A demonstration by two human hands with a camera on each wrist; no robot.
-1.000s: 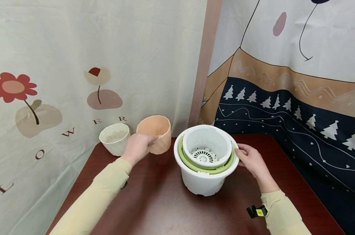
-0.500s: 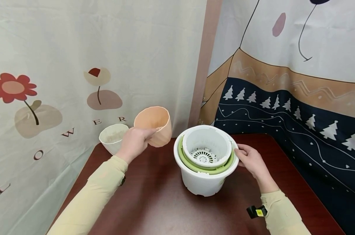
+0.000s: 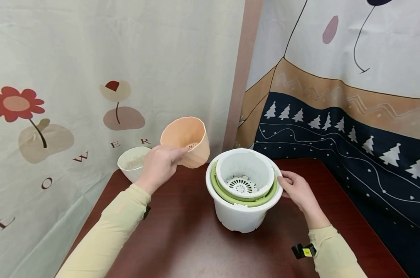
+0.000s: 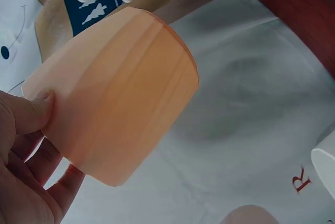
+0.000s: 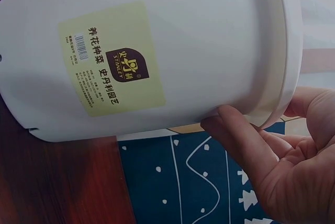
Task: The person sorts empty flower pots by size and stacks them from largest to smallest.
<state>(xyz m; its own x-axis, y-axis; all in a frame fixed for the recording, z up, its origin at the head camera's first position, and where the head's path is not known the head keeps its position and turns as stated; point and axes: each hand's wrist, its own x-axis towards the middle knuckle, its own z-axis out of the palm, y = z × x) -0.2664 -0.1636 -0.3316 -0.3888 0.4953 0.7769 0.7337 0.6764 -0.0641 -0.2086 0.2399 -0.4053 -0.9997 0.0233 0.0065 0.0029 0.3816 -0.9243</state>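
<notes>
Left of centre in the head view, the left hand [image 3: 158, 166] grips the peach pot [image 3: 187, 141] by its rim, thumb inside and fingers [image 4: 62, 185] curled round the outer wall, holding it tilted above the desk [image 3: 182, 239]. In the middle of the frame stands the large white pot [image 3: 242, 214] on the desk, with a green ring [image 3: 219, 190] and a white inner basket [image 3: 244, 173] nested inside. The right hand [image 3: 297, 192] holds the large pot's rim at its right side, fingers [image 5: 235, 140] curled under the lip. A small cream pot [image 3: 132, 164] sits at the desk's far left edge, behind the left hand, before a flower-printed curtain [image 3: 74, 77].
</notes>
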